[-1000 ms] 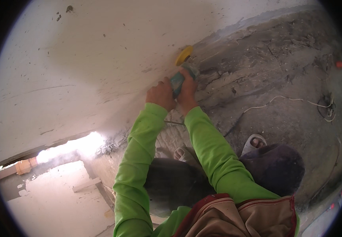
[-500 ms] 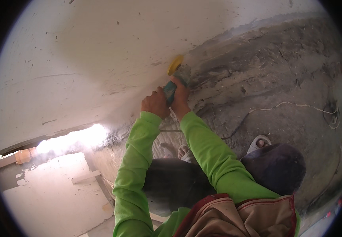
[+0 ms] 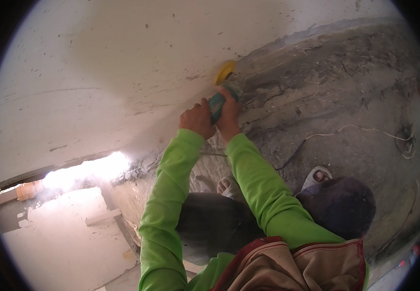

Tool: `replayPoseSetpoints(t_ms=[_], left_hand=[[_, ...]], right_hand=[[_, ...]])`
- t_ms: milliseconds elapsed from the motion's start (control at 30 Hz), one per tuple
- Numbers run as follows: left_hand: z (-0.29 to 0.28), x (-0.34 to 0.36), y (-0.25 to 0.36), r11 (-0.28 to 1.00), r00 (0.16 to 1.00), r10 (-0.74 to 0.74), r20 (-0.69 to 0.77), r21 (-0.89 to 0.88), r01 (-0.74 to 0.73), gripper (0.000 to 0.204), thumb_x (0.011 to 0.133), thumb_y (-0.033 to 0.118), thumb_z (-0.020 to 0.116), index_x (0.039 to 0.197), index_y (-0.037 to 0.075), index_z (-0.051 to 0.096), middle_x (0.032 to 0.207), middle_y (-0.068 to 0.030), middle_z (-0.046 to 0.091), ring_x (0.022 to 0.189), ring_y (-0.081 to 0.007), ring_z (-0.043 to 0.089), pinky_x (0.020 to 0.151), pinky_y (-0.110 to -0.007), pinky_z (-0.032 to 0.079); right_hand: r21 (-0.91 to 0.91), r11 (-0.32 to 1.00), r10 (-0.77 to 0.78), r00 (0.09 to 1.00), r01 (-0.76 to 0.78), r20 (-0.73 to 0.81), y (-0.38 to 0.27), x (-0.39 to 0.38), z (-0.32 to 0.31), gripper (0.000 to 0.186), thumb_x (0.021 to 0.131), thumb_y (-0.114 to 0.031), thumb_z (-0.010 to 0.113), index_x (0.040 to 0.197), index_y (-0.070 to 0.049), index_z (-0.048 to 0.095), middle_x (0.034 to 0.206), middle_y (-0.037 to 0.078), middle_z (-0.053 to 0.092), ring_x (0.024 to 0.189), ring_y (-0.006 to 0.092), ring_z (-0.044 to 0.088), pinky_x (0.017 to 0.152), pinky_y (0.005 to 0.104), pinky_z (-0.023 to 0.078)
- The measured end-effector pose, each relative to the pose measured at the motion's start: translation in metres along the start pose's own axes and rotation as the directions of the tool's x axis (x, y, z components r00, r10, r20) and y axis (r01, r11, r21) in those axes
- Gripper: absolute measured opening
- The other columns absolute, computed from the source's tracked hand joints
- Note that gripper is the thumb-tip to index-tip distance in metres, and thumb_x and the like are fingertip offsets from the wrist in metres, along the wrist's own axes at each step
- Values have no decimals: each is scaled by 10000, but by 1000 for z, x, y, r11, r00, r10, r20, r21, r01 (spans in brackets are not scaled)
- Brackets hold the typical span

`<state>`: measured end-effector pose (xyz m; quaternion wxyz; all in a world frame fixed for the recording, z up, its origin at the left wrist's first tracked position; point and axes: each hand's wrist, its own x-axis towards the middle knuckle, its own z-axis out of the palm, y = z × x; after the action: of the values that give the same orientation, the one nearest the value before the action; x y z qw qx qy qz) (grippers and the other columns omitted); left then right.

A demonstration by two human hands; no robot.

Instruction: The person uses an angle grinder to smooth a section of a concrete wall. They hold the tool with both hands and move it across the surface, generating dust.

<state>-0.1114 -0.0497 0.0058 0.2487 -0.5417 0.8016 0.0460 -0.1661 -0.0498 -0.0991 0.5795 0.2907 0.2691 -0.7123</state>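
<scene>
Both my hands are wrapped round a teal angle grinder [image 3: 216, 107] with a yellow disc [image 3: 225, 72] at its far end. My left hand [image 3: 198, 119] closes on the rear of the body, and my right hand [image 3: 229, 114] grips it nearer the head. The disc is at the lower edge of the pale wall [image 3: 137, 63], where it meets rough grey concrete [image 3: 316, 87]. Whether the disc touches the surface I cannot tell. A dark cord [image 3: 293, 157] runs over the floor to the right of my arms.
A white wire [image 3: 346, 127] joins the cord and trails right to a small coil. My sandalled feet [image 3: 319, 175] are on the floor below. At left, bright light comes through a gap [image 3: 88, 172] under the wall, beside a white slab [image 3: 74, 242]. Haze hangs near it.
The grinder and both my hands have moved a little up and to the right along the wall's lower edge. My grip looks the same.
</scene>
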Motion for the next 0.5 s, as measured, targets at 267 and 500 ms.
replayPoseSetpoints(t_ms=[267, 500], left_hand=[[9, -1, -5, 999, 1000, -27, 15, 23, 27, 496, 667, 168, 701, 1063, -3, 456, 948, -226, 656, 840, -411, 661, 756, -488, 529], [15, -20, -33, 996, 996, -83, 41, 27, 82, 520, 656, 190, 714, 1056, -19, 454, 934, -233, 655, 819, -402, 667, 753, -486, 530]], right_hand=[[-1, 1000, -11, 999, 11, -43, 8, 2, -3, 322, 773, -107, 723, 1024, -13, 545, 860, 76, 571, 706, 216, 601, 611, 372, 512], [-72, 997, -12, 999, 9, -49, 50, -4, -8, 358, 752, -84, 737, 1058, -7, 566, 957, 59, 577, 791, 181, 584, 668, 320, 488]])
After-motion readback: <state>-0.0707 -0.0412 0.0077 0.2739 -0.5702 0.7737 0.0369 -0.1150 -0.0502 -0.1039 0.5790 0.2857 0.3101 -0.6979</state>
